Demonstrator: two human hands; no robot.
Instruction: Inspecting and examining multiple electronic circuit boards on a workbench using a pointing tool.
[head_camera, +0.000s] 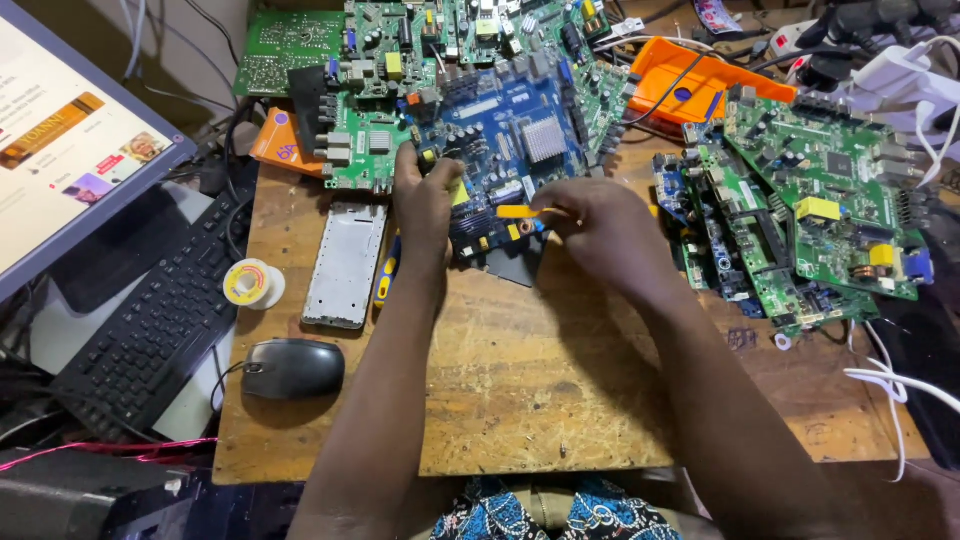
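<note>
A blue circuit board (520, 135) with a silver heat sink lies tilted at the far middle of a worn wooden bench (520, 380). My left hand (425, 200) grips the board's near left edge. My right hand (595, 225) pinches a flat orange ribbon cable (520, 211) that runs along the board's near edge. A dark square plate pokes out under the board's near corner.
Green circuit boards are piled at the back (400, 60) and at the right (810, 210). A grey phone frame (345, 265), a solder spool (250, 283), a black mouse (292, 368), a keyboard (150, 330) and a monitor (60, 140) sit left. White cables trail at the right edge.
</note>
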